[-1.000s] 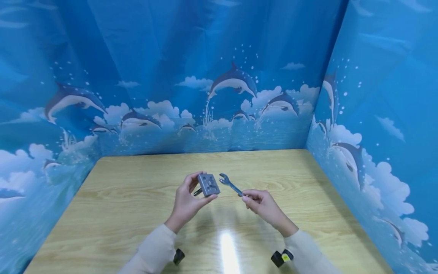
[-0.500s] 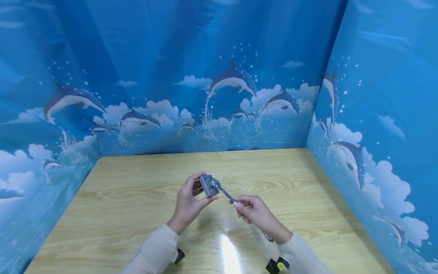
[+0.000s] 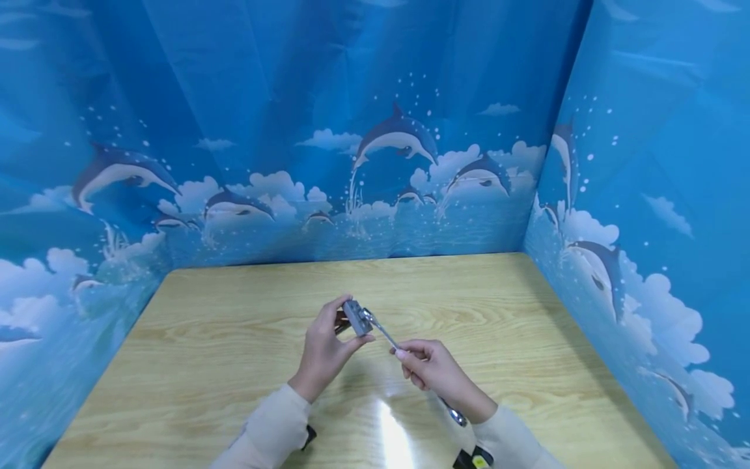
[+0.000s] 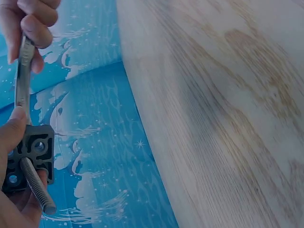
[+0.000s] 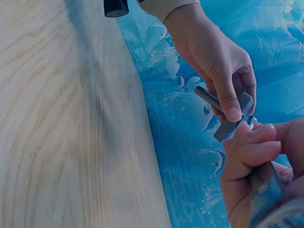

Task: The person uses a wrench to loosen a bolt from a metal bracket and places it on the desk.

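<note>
the left hand (image 3: 323, 352) is raised above the middle of the wooden desk (image 3: 222, 352), a little toward its near edge, with thumb and fingers curled round a small grey metal block (image 3: 357, 316). the block is held clear of the desk top, tilted, between the thumb on its near side and the fingertips on the far side. in the left wrist view the block shows a square face with holes, and a threaded bolt (image 4: 37, 185) sticks out through it toward the palm side. just right of the block, a slim metal wrench (image 3: 381, 332) reaches up from the right hand (image 3: 430, 370), its head set against the block's right face; whether it sits on a nut is too small to tell. the right hand pinches the wrench handle between thumb and curled fingers, and the handle's other end shows below the wrist. behind the far and right edges of the desk hangs a blue dolphin-print backdrop (image 3: 410, 143).
</note>
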Motion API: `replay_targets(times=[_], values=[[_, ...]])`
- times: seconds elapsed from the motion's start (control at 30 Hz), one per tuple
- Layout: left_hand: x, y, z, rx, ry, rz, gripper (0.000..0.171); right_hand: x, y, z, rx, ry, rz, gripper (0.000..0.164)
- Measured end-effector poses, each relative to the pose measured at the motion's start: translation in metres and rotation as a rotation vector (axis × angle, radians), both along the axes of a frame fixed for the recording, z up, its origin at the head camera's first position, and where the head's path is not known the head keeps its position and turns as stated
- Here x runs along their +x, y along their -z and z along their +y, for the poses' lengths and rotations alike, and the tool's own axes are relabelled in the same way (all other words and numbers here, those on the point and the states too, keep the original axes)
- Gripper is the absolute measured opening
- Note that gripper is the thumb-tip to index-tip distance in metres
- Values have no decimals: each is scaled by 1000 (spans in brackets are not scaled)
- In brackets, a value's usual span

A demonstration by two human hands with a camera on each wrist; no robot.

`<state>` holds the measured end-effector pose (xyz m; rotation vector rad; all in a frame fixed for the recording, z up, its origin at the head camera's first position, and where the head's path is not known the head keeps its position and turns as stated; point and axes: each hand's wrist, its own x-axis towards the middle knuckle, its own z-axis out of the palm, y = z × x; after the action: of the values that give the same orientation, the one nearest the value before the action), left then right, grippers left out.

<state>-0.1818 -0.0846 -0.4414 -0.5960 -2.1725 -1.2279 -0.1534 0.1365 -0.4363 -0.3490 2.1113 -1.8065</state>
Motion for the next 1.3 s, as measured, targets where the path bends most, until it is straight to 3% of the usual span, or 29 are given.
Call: replay_targets(times=[0.1,0.2,0.3,0.47,0.57,0.7,0.9,1.0,1.3], values=[[0,0,0,-15,-24,19,84,1,1,-2,2,13,-12,30],[1,1,-1,-8,-24,-6,82,2,1,-3,-2,18,-30,30],[2,0,-1,55,17,-100,81,2,1,-4,-9,16,-45,31],[4,-1,-2,264,84,-339,75,2,-1,-6,-30,9,-54,32],[4,-2,-3,333,114,-398,70,2,-1,-7,-37,12,-57,31],[5,-2,-4,308,121,-360,70,3,-2,-9,-34,29,-43,29],[4,-1,-8,159,15,-164,73,7,-3,-11,-34,53,-10,30],[4,-1,-8,138,-6,-107,74,9,-1,-13,-25,88,3,30],[7,-4,-6,121,-15,-103,76,15,1,-18,39,144,113,30]])
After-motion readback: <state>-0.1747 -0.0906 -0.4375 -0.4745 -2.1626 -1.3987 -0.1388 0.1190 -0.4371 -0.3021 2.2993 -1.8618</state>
